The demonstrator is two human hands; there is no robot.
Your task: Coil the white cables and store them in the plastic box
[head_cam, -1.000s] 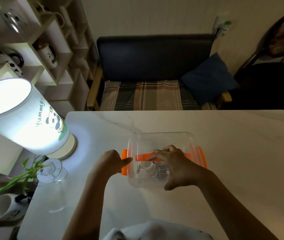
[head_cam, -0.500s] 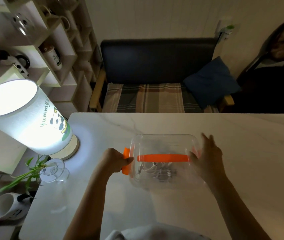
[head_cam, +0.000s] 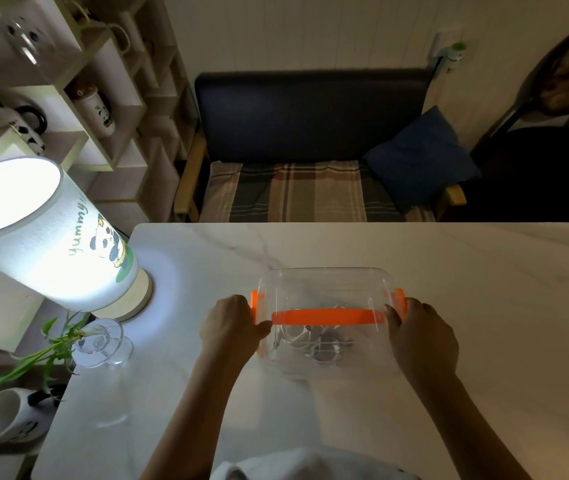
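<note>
The clear plastic box (head_cam: 324, 282) sits on the white marble desk (head_cam: 484, 306), near the front and about midway across, lid on, an orange handle (head_cam: 328, 317) lying flat across the top. Through the clear walls you can make out the coiled white cables (head_cam: 314, 341) resting on the bottom, though the glare blurs how many loops there are. Both hands are on it, one at each end. The left hand (head_cam: 231, 327) has its fingers curled round the orange clip (head_cam: 254, 303) on the left end, thumb pressing the box's near corner. The right hand (head_cam: 421, 337) mirrors it, fingers wrapped against the orange clip (head_cam: 400, 301) on the right end. Out to the left, a lit panda lamp (head_cam: 51, 237) glows on the desk's corner, with a glass vase (head_cam: 103, 344) holding a green sprig just beside its base. Beyond the desk's far edge stands a dark bench (head_cam: 311, 116) with a plaid seat and a blue cushion (head_cam: 421, 157).
</note>
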